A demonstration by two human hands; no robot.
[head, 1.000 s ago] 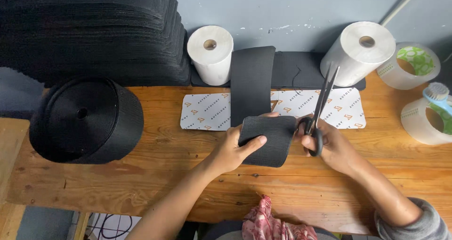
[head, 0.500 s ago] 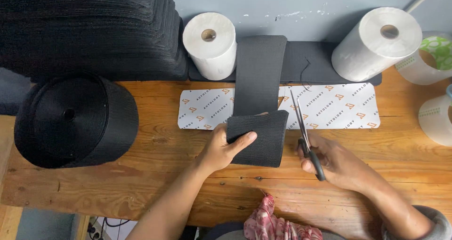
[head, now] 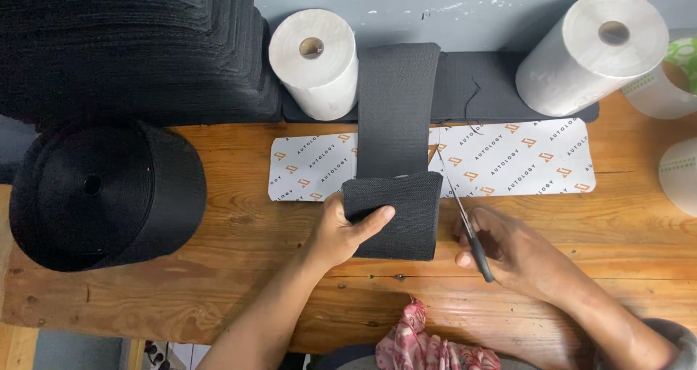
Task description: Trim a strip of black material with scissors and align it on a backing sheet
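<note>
The left hand (head: 341, 232) pinches the folded black woven fabric strip (head: 396, 214) in its grip; the right hand (head: 515, 250) grips slim black-handled scissors (head: 465, 217) beside it, a white patterned mat (head: 508, 159) on the wooden surface (head: 218, 283) behind.

A wooden table (head: 218, 297) carries a printed mat (head: 523, 159) at its centre. A webbing strip (head: 396, 108) runs across the mat toward twelve o'clock, its folded end (head: 406, 217) lying at six o'clock of the mat. Scissors (head: 465, 221) lie just at three o'clock of the fold. A large webbing roll (head: 102, 192) sits at nine o'clock. Two paper rolls (head: 316, 61) flank the strip, behind the mat.
</note>
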